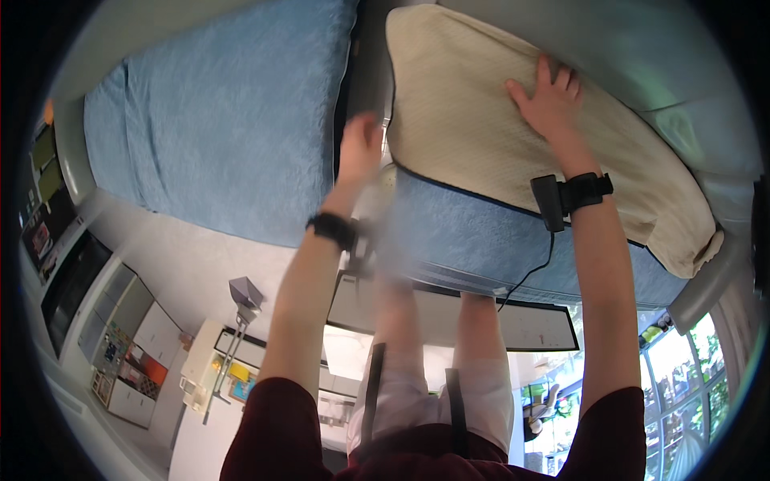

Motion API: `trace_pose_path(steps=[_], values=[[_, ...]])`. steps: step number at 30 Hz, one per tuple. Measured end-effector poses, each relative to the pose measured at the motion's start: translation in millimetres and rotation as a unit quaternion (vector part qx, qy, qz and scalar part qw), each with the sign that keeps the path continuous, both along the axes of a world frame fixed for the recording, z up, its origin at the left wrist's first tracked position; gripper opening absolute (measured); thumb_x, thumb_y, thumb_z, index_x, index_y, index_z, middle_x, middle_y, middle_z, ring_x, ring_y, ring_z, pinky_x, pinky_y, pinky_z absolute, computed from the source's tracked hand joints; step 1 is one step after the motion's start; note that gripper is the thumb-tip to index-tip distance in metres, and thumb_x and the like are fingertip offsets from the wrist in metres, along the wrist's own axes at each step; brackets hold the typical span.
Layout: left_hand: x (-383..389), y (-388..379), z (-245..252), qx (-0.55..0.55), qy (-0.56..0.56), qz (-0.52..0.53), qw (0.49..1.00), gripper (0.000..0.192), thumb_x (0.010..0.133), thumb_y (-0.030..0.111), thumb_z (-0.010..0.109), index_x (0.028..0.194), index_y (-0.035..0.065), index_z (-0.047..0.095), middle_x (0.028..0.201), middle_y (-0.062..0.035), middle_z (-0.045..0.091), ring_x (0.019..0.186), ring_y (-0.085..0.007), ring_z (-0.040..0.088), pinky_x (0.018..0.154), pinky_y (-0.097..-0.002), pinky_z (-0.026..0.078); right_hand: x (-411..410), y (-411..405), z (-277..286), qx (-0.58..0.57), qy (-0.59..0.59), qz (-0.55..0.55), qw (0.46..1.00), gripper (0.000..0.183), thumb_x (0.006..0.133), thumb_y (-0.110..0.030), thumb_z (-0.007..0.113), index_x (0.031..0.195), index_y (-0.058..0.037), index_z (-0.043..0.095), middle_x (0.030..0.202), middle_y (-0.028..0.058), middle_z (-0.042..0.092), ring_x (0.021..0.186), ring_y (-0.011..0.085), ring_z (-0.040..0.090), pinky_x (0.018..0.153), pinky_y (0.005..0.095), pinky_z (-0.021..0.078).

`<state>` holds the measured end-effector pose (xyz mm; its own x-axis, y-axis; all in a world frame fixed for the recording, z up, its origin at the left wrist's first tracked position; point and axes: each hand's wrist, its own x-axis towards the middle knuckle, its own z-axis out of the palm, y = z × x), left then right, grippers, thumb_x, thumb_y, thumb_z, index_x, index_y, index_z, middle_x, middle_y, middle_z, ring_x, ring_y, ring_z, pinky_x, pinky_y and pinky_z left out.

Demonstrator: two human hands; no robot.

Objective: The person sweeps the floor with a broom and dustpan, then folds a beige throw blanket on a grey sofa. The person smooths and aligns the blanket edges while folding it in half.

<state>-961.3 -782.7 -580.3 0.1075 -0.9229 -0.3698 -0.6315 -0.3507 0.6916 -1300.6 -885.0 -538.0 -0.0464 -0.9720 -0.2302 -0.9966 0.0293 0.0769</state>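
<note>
My right hand (553,102) lies with spread fingers on a cream textured cloth cover (463,114), near its far edge by the sofa's backrest. The cover lies over a blue plush seat cushion (475,222), whose front part shows below the cover's dark edge. My left hand (361,144), slightly blurred, is at the dark gap between this cushion and another blue plush cushion (228,120) on the left. Its fingers look bent; whether they hold anything cannot be told. Black bands are on both wrists, and a cable runs down from the right one.
The grey-green sofa backrest (680,108) curves along the upper right. A sofa arm (710,288) stands at the right end. Below are a low board or table (529,327), a grey lamp (245,294) and a window (686,373).
</note>
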Motion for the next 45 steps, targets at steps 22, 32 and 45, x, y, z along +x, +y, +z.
trace_pose_path(steps=[22, 32, 45], values=[[30.4, 239.4, 1.2, 0.445, 0.248, 0.25, 0.823, 0.087, 0.082, 0.075, 0.047, 0.109, -0.0072, 0.061, 0.082, -0.011, 0.066, 0.073, -0.0198, 0.064, 0.062, -0.0283, 0.05, 158.6, 140.6, 45.1, 0.064, -0.211, 0.304, 0.927, 0.056, 0.075, -0.03, 0.076, 0.127, -0.0197, 0.059, 0.151, 0.0164, 0.032, 0.14, 0.0358, 0.027, 0.113, 0.0538, 0.023], [32.3, 255.3, -0.7, 0.374, 0.116, 0.229, 0.891, 0.05, 0.09, 0.036, 0.06, 0.109, -0.0094, 0.053, 0.089, -0.0284, 0.065, 0.085, -0.042, 0.065, 0.072, -0.0463, 0.05, 197.2, 160.6, 33.5, 0.154, -0.171, 0.438, 0.869, 0.043, 0.074, -0.034, 0.073, 0.111, -0.0144, 0.067, 0.123, 0.0045, 0.058, 0.134, 0.0258, 0.037, 0.116, 0.0512, 0.0194], [27.1, 251.9, -9.6, 0.316, -0.028, 0.155, 0.935, 0.041, 0.09, 0.031, 0.06, 0.113, -0.002, 0.051, 0.102, -0.0306, 0.064, 0.099, -0.0477, 0.06, 0.083, -0.0516, 0.048, 186.9, 148.3, 24.6, 0.161, -0.266, 0.434, 0.845, 0.039, 0.076, -0.025, 0.073, 0.112, -0.0115, 0.065, 0.127, 0.0073, 0.057, 0.132, 0.0248, 0.041, 0.115, 0.0432, 0.025]])
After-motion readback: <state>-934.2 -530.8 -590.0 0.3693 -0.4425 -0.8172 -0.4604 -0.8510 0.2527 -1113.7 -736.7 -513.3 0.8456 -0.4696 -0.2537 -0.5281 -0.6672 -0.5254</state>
